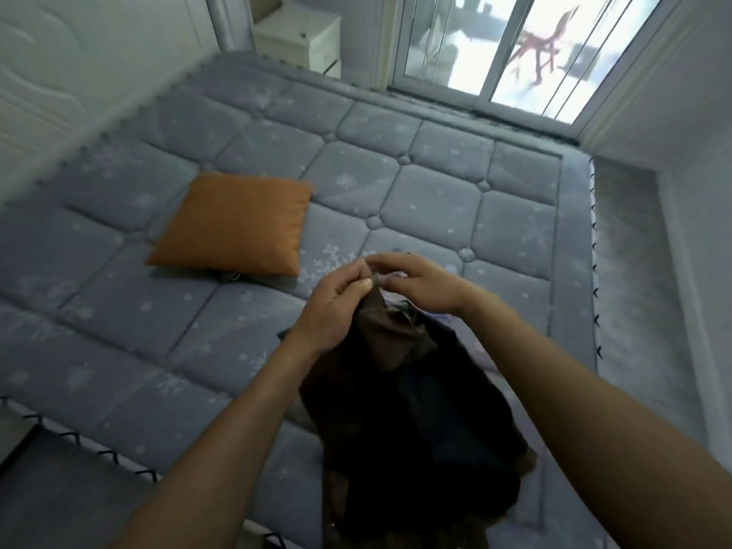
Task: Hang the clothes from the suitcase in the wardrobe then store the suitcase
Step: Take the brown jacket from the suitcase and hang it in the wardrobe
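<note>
Bed: grey-blue quilted mattress (pixel 435 184) with pale snowflake print and button tufts fills most of the view, black cross-stitching along its edges. White padded headboard (pixel 59 73) on the left side. Orange square fabric cushion (pixel 233 221) lies flat on the mattress near the headboard; a small dark item pokes out from under its near edge, can't identify it. Far corner: white bedside cabinet (pixel 305 33), drawer fronts closed, contents not visible. White-framed sliding glass door (pixel 491 53) runs along the far side of the bed, bright outside. Grey floor (pixel 47 493) at lower left.

Task item: dark brown fabric garment (pixel 404 410) is held up over the near part of the mattress and hangs down crumpled between both forearms. Left hand (pixel 332 307) grip: thumb and fingers pinching the garment's top edge. Right hand (pixel 420 283) grip: fingers curled onto the same edge, just beside the left fingertips. Frame is motion-blurred.
</note>
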### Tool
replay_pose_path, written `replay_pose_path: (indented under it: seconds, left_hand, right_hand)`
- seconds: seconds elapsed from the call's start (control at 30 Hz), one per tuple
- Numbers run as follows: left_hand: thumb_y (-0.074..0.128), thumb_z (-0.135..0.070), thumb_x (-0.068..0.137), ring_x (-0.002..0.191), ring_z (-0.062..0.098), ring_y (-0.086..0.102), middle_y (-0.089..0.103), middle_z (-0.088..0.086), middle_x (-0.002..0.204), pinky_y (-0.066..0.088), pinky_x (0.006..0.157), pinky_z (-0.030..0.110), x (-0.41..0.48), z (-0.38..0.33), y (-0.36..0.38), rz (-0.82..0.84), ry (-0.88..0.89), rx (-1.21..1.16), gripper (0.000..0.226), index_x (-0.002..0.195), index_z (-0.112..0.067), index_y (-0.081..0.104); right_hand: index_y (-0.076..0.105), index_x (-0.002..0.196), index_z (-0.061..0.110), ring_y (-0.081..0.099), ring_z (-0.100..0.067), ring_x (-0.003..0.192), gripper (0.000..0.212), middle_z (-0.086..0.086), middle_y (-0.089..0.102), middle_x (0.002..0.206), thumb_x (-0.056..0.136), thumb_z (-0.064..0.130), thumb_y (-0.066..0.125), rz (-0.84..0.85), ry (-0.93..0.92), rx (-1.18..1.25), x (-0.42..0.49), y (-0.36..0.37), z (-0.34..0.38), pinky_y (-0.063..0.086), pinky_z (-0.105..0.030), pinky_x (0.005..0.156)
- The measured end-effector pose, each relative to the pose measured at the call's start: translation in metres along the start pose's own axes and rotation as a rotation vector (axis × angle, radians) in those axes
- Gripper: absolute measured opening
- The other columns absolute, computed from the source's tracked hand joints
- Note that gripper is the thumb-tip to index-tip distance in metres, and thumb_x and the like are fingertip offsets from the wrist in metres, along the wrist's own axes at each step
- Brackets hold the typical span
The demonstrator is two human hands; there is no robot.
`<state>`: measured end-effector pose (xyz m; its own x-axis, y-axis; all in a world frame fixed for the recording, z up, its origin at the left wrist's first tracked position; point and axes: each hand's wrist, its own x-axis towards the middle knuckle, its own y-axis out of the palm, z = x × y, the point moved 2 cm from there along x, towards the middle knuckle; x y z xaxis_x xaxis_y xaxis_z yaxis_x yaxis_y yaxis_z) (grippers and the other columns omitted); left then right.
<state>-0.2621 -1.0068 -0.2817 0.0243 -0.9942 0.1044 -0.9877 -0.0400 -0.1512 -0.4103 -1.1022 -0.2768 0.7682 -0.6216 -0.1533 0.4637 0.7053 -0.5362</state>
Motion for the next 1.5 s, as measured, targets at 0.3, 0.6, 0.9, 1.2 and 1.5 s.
replay_pose_path:
  seconds: [0.3, 0.6, 0.9, 1.2, 1.5]
  left_hand:
    - [0.048, -0.007, 0.101, 0.065, 0.001, 0.044, 0.047, 0.008, 0.070, 0.036, 0.064, 0.018, -0.019, -0.171, -0.016, -0.063, 0.252, 0.346, 0.025, 0.080, 0.005, 0.052]
    - [0.048, -0.018, 0.105, 0.068, 0.014, 0.047, 0.045, -0.004, 0.071, 0.040, 0.066, 0.034, -0.049, -0.270, -0.068, -0.400, 0.472, 0.621, 0.020, 0.085, -0.014, 0.048]
    - [0.046, -0.014, 0.106, 0.072, 0.011, 0.043, 0.046, 0.007, 0.075, 0.037, 0.069, 0.028, -0.089, -0.278, -0.163, -0.486, 0.416, 0.530, 0.020, 0.089, -0.004, 0.048]
    - [0.050, -0.046, 0.101, 0.073, 0.006, 0.045, 0.046, -0.010, 0.079, 0.039, 0.071, 0.032, -0.123, -0.156, -0.251, -0.271, 0.196, 0.323, 0.033, 0.096, -0.013, 0.050]
    - [0.067, -0.007, 0.092, 0.090, -0.005, 0.068, 0.075, -0.020, 0.094, 0.053, 0.075, 0.026, -0.166, -0.052, -0.270, -0.167, 0.011, 0.313, 0.027, 0.109, -0.029, 0.069]
  right_hand:
    - [0.063, 0.107, 0.000, 0.059, -0.011, 0.092, 0.011, -0.018, 0.066, 0.097, 0.102, 0.009, 0.058, 0.024, -0.253, -0.047, -0.057, -0.073, 0.106, 0.049, -0.033, 0.087]
    - [0.061, 0.106, 0.010, 0.059, -0.012, 0.064, 0.012, -0.003, 0.067, 0.072, 0.098, 0.018, 0.065, -0.282, -0.483, 0.068, -0.071, -0.080, 0.195, 0.046, -0.028, 0.062]
    - [0.057, 0.081, 0.024, 0.051, -0.009, 0.066, 0.020, 0.005, 0.053, 0.068, 0.100, 0.030, 0.052, -0.476, -0.494, -0.170, -0.041, -0.023, 0.219, 0.039, -0.034, 0.064]
    - [0.052, 0.091, 0.018, 0.052, -0.020, 0.062, 0.019, 0.005, 0.053, 0.071, 0.105, 0.031, 0.049, -0.693, -0.614, -0.492, -0.017, 0.022, 0.310, 0.046, -0.043, 0.055]
    - [0.059, 0.090, 0.014, 0.061, -0.020, 0.061, 0.022, -0.001, 0.062, 0.069, 0.101, 0.033, 0.057, -0.757, -0.584, -0.579, 0.012, 0.062, 0.369, 0.054, -0.042, 0.060]
